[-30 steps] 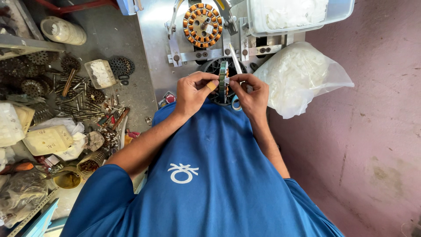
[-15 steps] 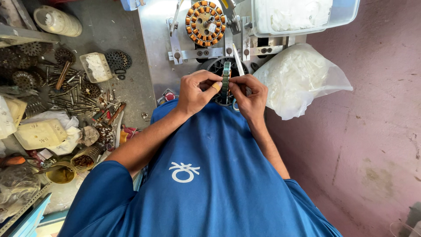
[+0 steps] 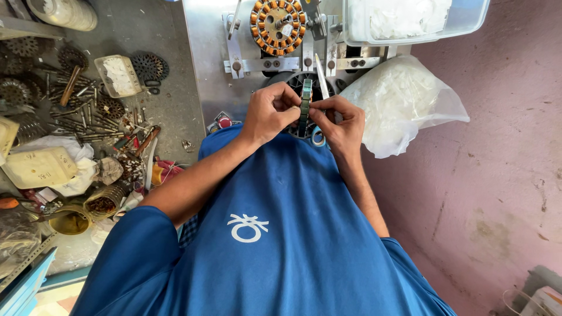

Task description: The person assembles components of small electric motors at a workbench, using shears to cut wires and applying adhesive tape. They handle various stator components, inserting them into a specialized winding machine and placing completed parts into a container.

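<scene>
My left hand (image 3: 270,110) and my right hand (image 3: 338,120) meet in front of my chest and together grip a round dark stator ring (image 3: 305,105), held edge-on so its greenish rim faces up. A thin pale tool or strip (image 3: 321,83) sticks up from between my right fingers. Beyond the hands, a wound stator with copper coils (image 3: 277,24) sits on a grey metal winding machine (image 3: 205,52).
A clear plastic box (image 3: 410,20) and a white plastic bag (image 3: 404,102) lie at the right of the machine. Left, the dirty bench (image 3: 126,26) holds several toothed metal discs, bolts, a small tub (image 3: 119,75), rags and a brass cup (image 3: 69,222). A pink wall (image 3: 503,152) rises on the right.
The view shifted slightly. My hands stayed together on the ring, turning it a little between the fingers.
</scene>
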